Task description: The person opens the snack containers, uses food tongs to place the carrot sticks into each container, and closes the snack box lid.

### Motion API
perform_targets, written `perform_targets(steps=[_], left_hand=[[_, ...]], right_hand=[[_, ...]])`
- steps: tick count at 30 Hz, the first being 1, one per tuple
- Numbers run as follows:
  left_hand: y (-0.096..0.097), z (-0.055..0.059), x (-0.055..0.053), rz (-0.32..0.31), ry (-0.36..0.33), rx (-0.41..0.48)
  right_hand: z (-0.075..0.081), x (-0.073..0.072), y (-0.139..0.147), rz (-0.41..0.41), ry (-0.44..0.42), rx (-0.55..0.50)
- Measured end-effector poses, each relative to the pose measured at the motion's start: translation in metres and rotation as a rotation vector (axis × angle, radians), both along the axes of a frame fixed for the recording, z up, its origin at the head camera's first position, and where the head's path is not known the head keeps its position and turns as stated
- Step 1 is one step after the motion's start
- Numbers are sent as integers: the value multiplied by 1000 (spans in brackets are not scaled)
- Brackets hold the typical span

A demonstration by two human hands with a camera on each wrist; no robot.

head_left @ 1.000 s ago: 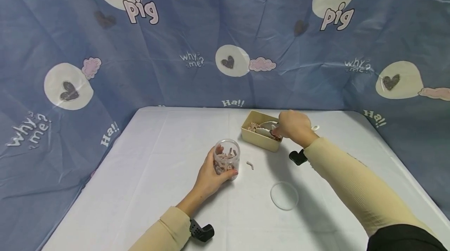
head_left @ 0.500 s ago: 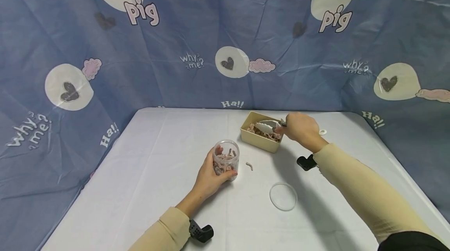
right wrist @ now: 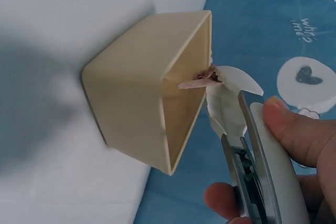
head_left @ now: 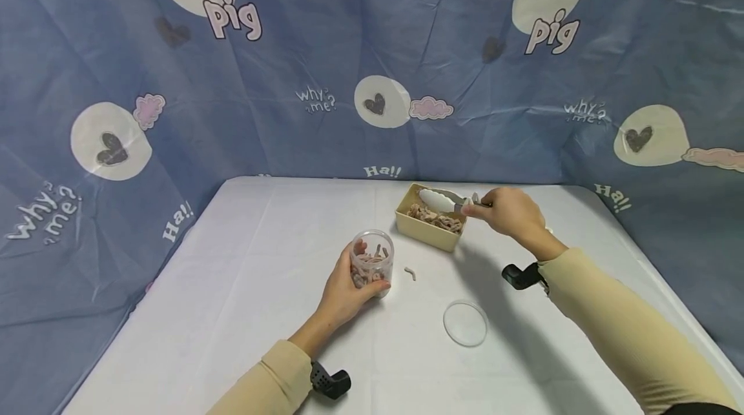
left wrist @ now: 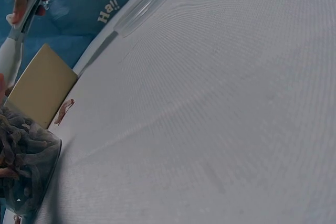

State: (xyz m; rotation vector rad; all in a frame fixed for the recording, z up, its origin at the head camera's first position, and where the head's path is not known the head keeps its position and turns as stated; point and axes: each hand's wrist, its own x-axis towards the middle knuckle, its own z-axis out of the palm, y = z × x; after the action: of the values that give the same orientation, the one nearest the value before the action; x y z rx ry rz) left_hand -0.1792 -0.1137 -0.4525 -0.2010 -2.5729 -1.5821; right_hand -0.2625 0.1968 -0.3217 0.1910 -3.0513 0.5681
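Note:
My left hand (head_left: pixel 345 292) grips a clear plastic jar (head_left: pixel 372 263) partly filled with small brownish-pink, twisted strips. In my right hand (head_left: pixel 514 213) is a pair of tongs (head_left: pixel 440 201) with white tips, raised over a cream rectangular box (head_left: pixel 423 232). More of the strips (head_left: pixel 433 217) lie in that box. The right wrist view shows the tongs' white tips (right wrist: pixel 228 98) pinching a few pinkish pieces (right wrist: pixel 202 78) at the box's opening. Thumb and fingers wrap the tongs' handles (right wrist: pixel 278 166).
One loose strip (head_left: pixel 410 273) lies on the white tabletop between jar and box. A clear round lid (head_left: pixel 465 323) lies nearer the front, right of the jar. Behind the table hangs a blue printed cloth (head_left: pixel 325 47).
My right hand has drawn the tongs up and to the right, from down in the box to above it. My left hand and the jar have stayed in place.

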Motion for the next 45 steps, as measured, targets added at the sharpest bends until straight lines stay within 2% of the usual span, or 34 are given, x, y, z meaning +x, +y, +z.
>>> perform_targets(steps=[9, 24, 34, 39, 45], left_hand=[[-1, -1, -1, -6, 4, 4], [0, 1, -1, -10, 5, 3], [0, -1, -2, -10, 11, -4], [1, -2, -2, -12, 6, 9], [1, -2, -3, -13, 8, 6]], right_hand=[[6, 5, 7, 15, 38, -56], [11, 15, 3, 67, 114, -137], [20, 25, -7, 70, 110, -220], [21, 30, -16, 101, 132, -265], [24, 37, -26, 121, 109, -320]])
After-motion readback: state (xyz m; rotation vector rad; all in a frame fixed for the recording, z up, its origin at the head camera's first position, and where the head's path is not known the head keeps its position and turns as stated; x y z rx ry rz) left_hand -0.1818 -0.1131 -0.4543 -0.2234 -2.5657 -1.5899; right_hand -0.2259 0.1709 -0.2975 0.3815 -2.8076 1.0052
